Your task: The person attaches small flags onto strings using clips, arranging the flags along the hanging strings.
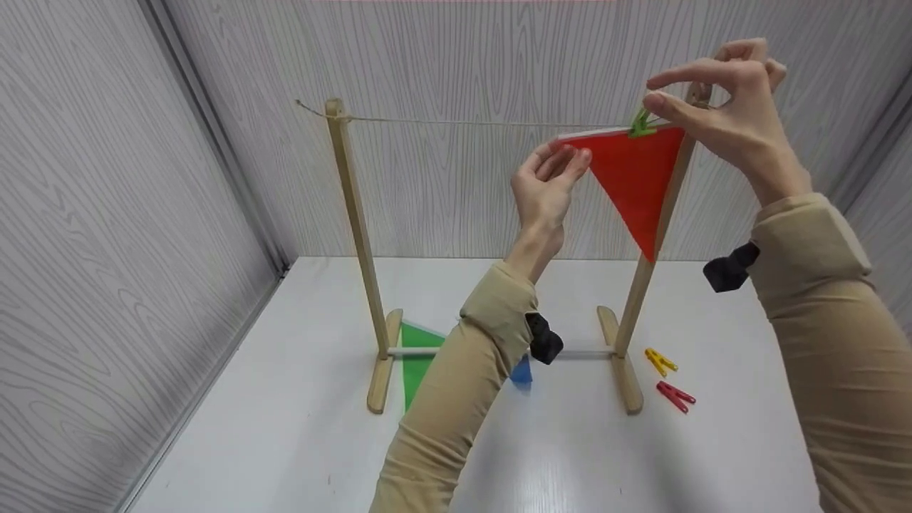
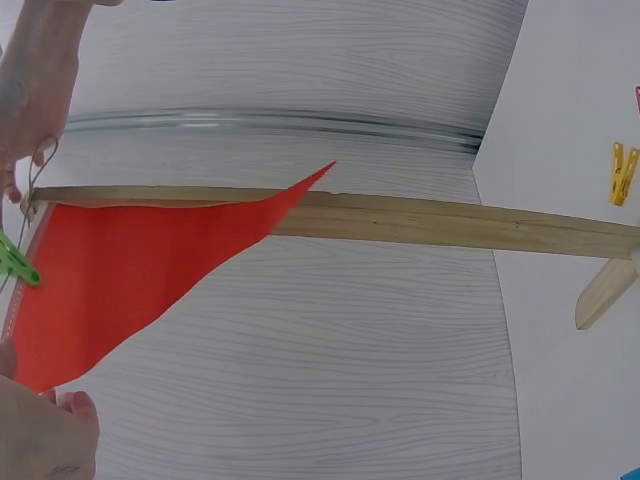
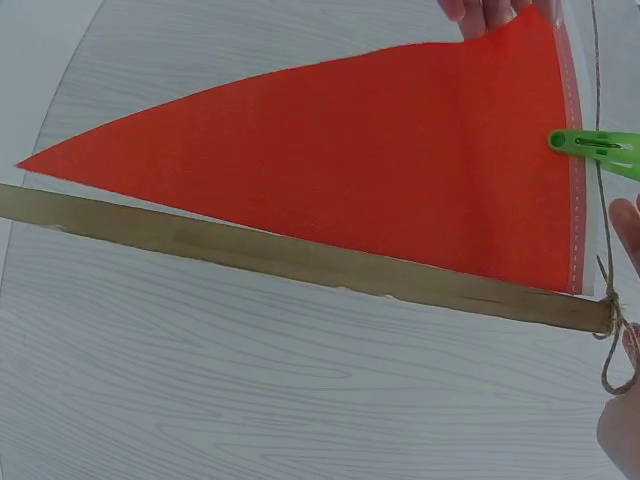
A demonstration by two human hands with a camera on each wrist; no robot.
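A red triangular pennant [image 1: 634, 171] hangs point down at the string [image 1: 456, 122], near the right post. A green clothespin [image 1: 642, 125] sits on its white-edged top, jaws over the hem. My right hand [image 1: 741, 107] has thumb and index finger at the clothespin's upper end, pinching it. With thumb and fingers, my left hand [image 1: 547, 182] pinches the pennant's upper left corner. In the right wrist view the pennant [image 3: 350, 160] spreads beside the wooden post [image 3: 300, 262], and the clothespin [image 3: 600, 150] lies across hem and string, its handle end outside the frame.
The string is tied between a left wooden post [image 1: 356, 228] and a right post [image 1: 634, 306], joined low by a white bar [image 1: 584, 353]. A yellow clothespin [image 1: 661, 361] and a red one [image 1: 675, 396] lie right. Green [image 1: 417, 370] and blue [image 1: 522, 372] pennants lie partly behind my left arm.
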